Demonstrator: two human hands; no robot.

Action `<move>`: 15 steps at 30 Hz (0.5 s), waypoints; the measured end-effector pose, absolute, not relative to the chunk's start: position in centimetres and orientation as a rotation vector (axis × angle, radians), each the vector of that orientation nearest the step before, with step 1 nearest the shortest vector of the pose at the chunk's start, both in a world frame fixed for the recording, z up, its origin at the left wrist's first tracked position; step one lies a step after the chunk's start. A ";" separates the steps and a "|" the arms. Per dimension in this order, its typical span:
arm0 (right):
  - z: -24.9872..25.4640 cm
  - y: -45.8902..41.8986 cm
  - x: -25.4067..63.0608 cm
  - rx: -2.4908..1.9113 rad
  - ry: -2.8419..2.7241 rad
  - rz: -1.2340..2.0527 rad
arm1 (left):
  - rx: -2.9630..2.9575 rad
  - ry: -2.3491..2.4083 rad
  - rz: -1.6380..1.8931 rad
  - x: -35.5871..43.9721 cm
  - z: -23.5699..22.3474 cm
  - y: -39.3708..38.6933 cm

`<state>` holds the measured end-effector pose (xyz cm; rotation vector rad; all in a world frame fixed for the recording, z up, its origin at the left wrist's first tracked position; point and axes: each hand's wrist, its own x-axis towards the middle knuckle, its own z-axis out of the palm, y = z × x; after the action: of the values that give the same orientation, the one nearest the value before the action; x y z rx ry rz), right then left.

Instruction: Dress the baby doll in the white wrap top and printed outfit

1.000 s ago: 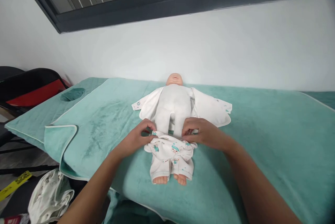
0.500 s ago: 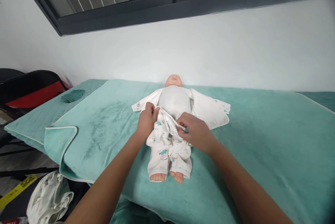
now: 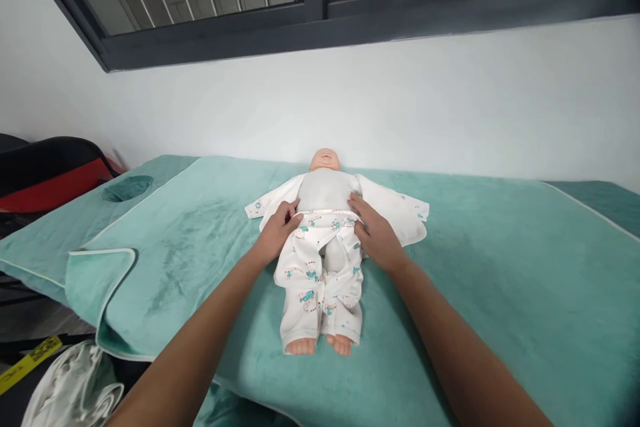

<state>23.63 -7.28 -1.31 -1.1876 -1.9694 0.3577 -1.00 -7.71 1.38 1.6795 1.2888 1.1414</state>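
Note:
A baby doll [image 3: 326, 159] lies on its back, bare feet toward me, in an open white long-sleeved top [image 3: 393, 210]. Printed white baby trousers [image 3: 303, 260] cover its legs, the waistband running level across its belly. At the waistband's left end, my left hand [image 3: 277, 232] is closed on the cloth, thumb over the edge. My right hand [image 3: 379, 234] rests at the other end, fingers stretched against the doll's side and thumb apart, touching the trousers. Its farther fingers are partly hidden.
A green padded bed [image 3: 490, 294] with a face hole at left carries the doll. Behind it rise a white wall [image 3: 450, 100] and a dark window frame [image 3: 210, 34]. A black and red chair [image 3: 50, 174] stands left; crumpled white cloth [image 3: 73, 387] lies lower left.
The trousers' waistband has moved up the belly and now lies straight across. My right hand has gone from a pinch on the waistband to stretched fingers at the doll's side.

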 end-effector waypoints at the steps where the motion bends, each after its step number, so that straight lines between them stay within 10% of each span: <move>1: -1.1 -7.2 23.6 -1.203 -1.976 0.344 | 1.690 1.310 1.134 -1.1 1.6 -7.3; 15: 2.5 0.8 22.0 -1.531 -1.908 0.272 | 1.609 1.582 1.218 -0.7 -0.7 1.0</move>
<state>21.96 0.83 2.50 -1.5308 -1.9080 0.2717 -0.70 1.00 -0.65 1.6089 1.5819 1.2185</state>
